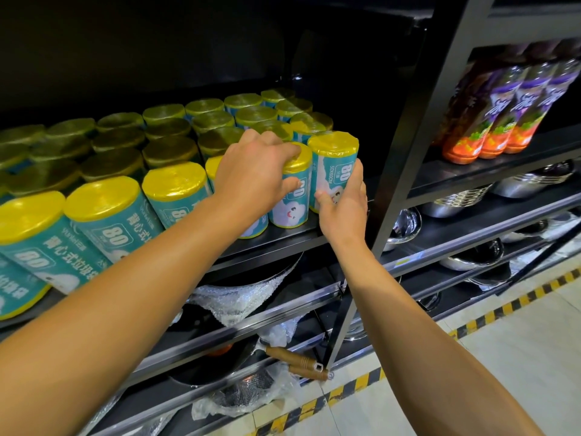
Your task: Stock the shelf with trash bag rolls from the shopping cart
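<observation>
— Where do the trash bag rolls [176, 143] stand?
— Upright in rows on the shelf [292, 229], from its back to its front edge, filling the left and middle.
— And the right end?
— The end roll [331, 165] stands at the front right corner, beside the upright post [418, 158]. The right hand [344, 209] is on its front and right side. The second roll [294, 190] is touching it on the left, under the left hand [254, 171].
— Past the post?
— Bottles [503, 121] on the neighbouring shelf, metal bowls [471, 196] below them.
— Underneath the rolls?
— Pans [226, 363] on lower shelves.

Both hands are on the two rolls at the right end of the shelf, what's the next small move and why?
Probably nudge the end roll left with the right hand. It stands at the shelf's right front corner, while the left hand steadies its neighbour roll.
</observation>
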Available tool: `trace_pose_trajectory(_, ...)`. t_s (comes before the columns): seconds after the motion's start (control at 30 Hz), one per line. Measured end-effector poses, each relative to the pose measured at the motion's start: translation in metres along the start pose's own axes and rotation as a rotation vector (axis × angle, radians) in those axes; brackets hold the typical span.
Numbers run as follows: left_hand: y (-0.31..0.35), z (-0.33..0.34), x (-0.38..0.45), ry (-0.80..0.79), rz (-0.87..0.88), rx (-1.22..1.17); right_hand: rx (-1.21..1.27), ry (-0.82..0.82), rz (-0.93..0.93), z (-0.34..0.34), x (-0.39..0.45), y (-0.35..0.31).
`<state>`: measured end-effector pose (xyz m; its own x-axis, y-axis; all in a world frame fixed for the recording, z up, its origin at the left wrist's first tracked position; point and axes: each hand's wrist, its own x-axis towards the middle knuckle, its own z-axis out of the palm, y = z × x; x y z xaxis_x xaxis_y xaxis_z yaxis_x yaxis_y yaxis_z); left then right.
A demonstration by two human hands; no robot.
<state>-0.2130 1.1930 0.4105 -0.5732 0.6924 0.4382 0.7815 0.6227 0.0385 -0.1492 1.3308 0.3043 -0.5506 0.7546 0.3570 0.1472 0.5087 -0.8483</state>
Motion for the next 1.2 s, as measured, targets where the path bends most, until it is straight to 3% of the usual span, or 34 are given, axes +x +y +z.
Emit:
trace_pose_trajectory(0.63, 0.01, -0.015, -0.007, -0.042, -0.034, 0.065, 0.058, -0.047, 0.028, -0.019, -0.017, -0.029)
trace_pose_trajectory(0.9, 0.002, -0.026, -0.054, 0.088, -0.012, -0.074, 0.05, -0.045, -0.071, -0.034, -0.053, -0.053)
trace_pose_trajectory(1.2, -0.027, -0.059, -0.159, 0.165, -0.117, -0.214, -0.005, -0.116, -0.155, -0.04, -0.141, -0.105)
